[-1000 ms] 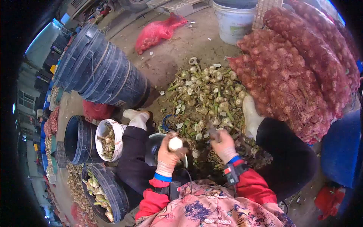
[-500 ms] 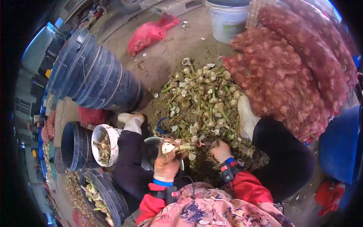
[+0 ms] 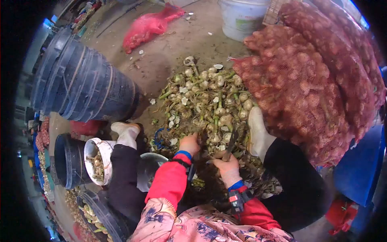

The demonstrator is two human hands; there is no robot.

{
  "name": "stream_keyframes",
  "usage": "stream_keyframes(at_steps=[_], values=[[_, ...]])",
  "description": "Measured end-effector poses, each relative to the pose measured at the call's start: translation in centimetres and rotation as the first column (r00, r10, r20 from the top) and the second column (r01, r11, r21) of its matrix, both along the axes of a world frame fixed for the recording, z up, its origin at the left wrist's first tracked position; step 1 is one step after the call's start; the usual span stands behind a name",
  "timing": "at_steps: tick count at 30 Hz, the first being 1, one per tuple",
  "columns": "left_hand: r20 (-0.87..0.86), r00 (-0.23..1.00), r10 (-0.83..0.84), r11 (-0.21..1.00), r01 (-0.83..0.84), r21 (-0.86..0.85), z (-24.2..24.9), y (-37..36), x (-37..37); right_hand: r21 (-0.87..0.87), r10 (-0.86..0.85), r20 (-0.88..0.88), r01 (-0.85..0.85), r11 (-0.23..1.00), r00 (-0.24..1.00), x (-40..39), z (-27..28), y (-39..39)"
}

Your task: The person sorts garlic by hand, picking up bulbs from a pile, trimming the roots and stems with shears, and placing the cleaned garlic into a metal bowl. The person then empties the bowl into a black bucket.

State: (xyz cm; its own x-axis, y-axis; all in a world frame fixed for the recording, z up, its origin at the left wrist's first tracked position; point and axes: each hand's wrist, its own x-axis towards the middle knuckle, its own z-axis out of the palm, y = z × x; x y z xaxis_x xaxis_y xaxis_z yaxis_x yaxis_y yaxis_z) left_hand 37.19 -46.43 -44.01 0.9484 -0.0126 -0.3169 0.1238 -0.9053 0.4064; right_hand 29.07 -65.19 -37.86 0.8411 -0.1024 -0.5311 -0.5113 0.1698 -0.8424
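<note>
A heap of garlic bulbs with stems (image 3: 219,109) lies on the ground between my boots. My left hand (image 3: 190,144) reaches to its near left edge, the fingers mostly hidden from above, so I cannot see whether they hold anything. My right hand (image 3: 227,167) is closed around a knife (image 3: 232,141), its dark blade pointing up and away toward the bulbs. Beside my left forearm stands a pale bucket (image 3: 155,157), partly covered by the sleeve. Dark scraps and trimmings (image 3: 209,183) lie below both hands.
Stacked dark buckets (image 3: 86,80) lean at left. A white bucket with scraps (image 3: 108,161) and a black bucket holding garlic (image 3: 109,209) stand by my left leg. Full red mesh sacks (image 3: 298,88) rise at right. A pink bag (image 3: 151,26) lies farther off.
My left hand, which held a garlic bulb before, has moved forward to the heap and the bulb no longer shows in it. My right hand has shifted slightly left, and the knife blade now shows.
</note>
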Motion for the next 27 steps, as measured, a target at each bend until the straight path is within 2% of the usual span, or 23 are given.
stream_keyframes(at_steps=[2, 3, 4, 5, 6, 7, 9, 11, 13, 14, 15, 16, 17, 18, 20, 21, 22, 23, 25, 26, 27], values=[[-0.383, 0.923, -0.046, 0.943, 0.167, 0.289, -1.0, -1.3, 1.9, -0.025, 0.005, 0.004, -0.005, 1.000, 1.000, 0.1, -0.4, -0.1], [-0.388, 0.920, -0.058, 0.944, 0.177, 0.280, -1.2, -1.5, 2.1, -0.038, 0.015, 0.012, -0.015, 0.999, 1.000, 0.2, -0.7, -0.2], [-0.346, 0.938, -0.034, 0.981, 0.098, 0.169, -1.1, -1.1, 2.1, 0.054, -0.047, -0.003, 0.047, 0.997, 0.999, 0.5, 0.8, 0.1], [-0.307, 0.952, -0.001, 0.998, 0.019, 0.057, -1.0, -0.8, 1.8, 0.053, -0.055, -0.011, 0.056, 0.997, 0.998, 0.6, 0.7, -0.2], [-0.312, 0.943, 0.115, 0.969, -0.175, -0.173, -0.8, -0.7, 1.5, 0.048, -0.023, -0.046, 0.025, 0.999, 0.999, 0.6, 0.7, -0.5], [-0.316, 0.942, 0.113, 0.971, -0.172, -0.167, 0.7, -0.5, 1.1, 0.045, 0.011, -0.081, -0.007, 0.999, 0.997, 0.6, 0.6, -0.6], [-0.114, 0.974, 0.194, 0.891, -0.224, -0.395, 5.7, -0.2, 0.1, 0.037, 0.038, -0.097, -0.034, 0.999, 0.995, 0.7, 0.8, -0.7], [-0.123, 0.964, 0.235, 0.857, -0.266, -0.442, 7.3, 0.5, -1.3, 0.030, 0.070, -0.095, -0.067, 0.997, 0.993, 0.4, 1.0, -0.1], [-0.025, 0.982, 0.186, 0.749, -0.158, -0.643, 8.3, 1.7, -3.4, -0.189, 0.201, 0.106, -0.178, 0.966, 0.974, 0.0, 1.7, 0.9], [0.017, 0.980, 0.198, 0.807, -0.153, -0.571, 10.6, 1.5, -4.5, -0.185, 0.200, 0.116, -0.177, 0.967, 0.973, -0.2, 2.4, 1.0], [0.025, 0.980, 0.198, 0.810, -0.149, -0.568, 9.8, 2.3, -5.7, -0.374, 0.395, 0.190, -0.305, 0.876, 0.899, -0.5, 3.2, 1.0], [-0.170, 0.959, 0.225, 0.535, -0.268, -0.802, 7.9, 3.6, -7.1, -0.558, 0.581, 0.218, -0.388, 0.734, 0.784, -0.6, 4.3, 1.1], [-0.357, 0.917, 0.177, 0.189, -0.387, -0.902, 11.0, 2.7, -6.8, -0.556, 0.580, 0.226, -0.385, 0.736, 0.782, -0.9, 4.9, 1.4], [-0.070, 0.982, 0.173, 0.531, -0.153, -0.833, 14.9, 1.4, -8.8, -0.604, 0.650, 0.211, -0.426, 0.674, 0.730, -1.2, 5.4, 1.7], [-0.047, 0.979, 0.198, 0.583, -0.156, -0.798, 14.7, 1.5, -10.1, -0.683, 0.744, 0.178, -0.463, 0.564, 0.644, -1.8, 6.8, 2.1], [-0.027, 0.975, 0.220, 0.627, -0.163, -0.762, 14.7, 1.5, -10.6, -0.684, 0.744, 0.184, -0.459, 0.566, 0.642, -2.0, 7.3, 2.3], [-0.052, 0.964, 0.260, 0.571, -0.197, -0.797, 16.3, 0.7, -10.7, -0.700, 0.785, 0.139, -0.501, 0.509, 0.604, -2.2, 7.8, 2.6], [-0.044, 0.964, 0.261, 0.573, -0.191, -0.797, 16.2, 0.7, -11.1, -0.713, 0.822, 0.092, -0.539, 0.449, 0.563, -2.3, 8.2, 2.7], [-0.189, 0.928, 0.321, 0.301, -0.289, -0.909, 15.7, 0.8, -11.9, -0.746, 0.841, 0.077, -0.528, 0.406, 0.536, -2.5, 8.6, 2.8], [0.019, 0.954, 0.298, 0.696, -0.204, -0.689, 15.7, 1.0, -12.2, -0.776, 0.857, 0.056, -0.518, 0.361, 0.512, -2.6, 8.7, 2.8], [0.030, 0.954, 0.297, 0.698, -0.196, -0.689, 15.7, 1.0, -12.7, -0.780, 0.856, 0.064, -0.510, 0.363, 0.512, -2.6, 8.7, 2.8]])
